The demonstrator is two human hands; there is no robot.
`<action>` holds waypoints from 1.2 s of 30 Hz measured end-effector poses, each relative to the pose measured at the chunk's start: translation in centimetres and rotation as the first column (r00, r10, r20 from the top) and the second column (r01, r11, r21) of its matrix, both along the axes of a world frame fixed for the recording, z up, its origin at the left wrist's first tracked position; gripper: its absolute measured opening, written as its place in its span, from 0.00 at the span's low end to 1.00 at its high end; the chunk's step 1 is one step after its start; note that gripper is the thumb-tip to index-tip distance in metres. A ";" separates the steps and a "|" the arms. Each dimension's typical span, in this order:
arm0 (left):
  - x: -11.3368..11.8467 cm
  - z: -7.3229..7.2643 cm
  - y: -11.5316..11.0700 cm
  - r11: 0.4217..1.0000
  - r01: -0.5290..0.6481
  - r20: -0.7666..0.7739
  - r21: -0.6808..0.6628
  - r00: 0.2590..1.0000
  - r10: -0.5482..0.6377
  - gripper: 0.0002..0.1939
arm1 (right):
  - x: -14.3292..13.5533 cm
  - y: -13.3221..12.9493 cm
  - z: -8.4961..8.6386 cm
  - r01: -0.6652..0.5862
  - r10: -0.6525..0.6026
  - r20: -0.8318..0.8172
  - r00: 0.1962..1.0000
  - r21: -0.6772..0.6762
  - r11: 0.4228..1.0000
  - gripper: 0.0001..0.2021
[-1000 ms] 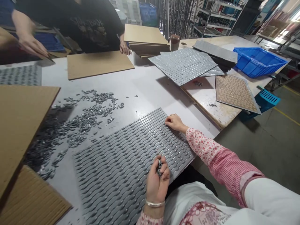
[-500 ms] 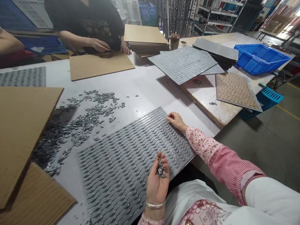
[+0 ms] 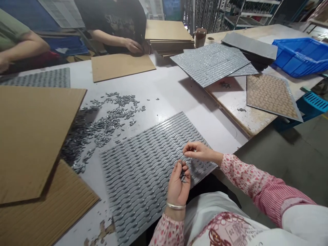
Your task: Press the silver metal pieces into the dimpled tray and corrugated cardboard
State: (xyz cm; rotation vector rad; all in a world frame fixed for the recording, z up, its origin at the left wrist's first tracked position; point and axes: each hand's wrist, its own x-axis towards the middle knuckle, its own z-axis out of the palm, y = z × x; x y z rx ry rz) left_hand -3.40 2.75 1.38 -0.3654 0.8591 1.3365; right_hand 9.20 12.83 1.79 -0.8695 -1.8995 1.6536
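White tabletop space sits around the grey, bumpy, wavy-lined flat panel, which lies flat close to the person's lap. The left grip is curled around small, shiny, dark grey oval pieces. The right grip is bent over the panel; I can't tell if its tips meet or pinch anything. Good handling likely means a loose, cupped left grip and light right fingertips, taking 1 piece each time. The panel's long way runs from near left to far right.

I count two near hands over one sheet, two people opposite, one mug, one roll, one bracelet.
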 end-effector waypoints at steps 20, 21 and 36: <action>-2.1 -0.3 1.0 1.000 -0.020 0.112 -0.005 0.994 0.020 0.06 | -4.8 9.5 -4.0 0.034 -0.184 0.336 0.924 0.406 0.913 0.06; -2.1 -0.4 0.9 1.000 -0.017 0.108 -0.017 0.994 0.018 0.06 | -5.2 9.8 -4.2 0.002 -0.181 0.370 0.911 0.436 0.900 0.06; -2.2 -1.2 0.9 0.996 -0.058 -0.032 0.063 0.998 0.060 0.05 | -6.8 9.3 -5.4 -0.038 -0.260 0.404 0.877 0.598 0.801 0.03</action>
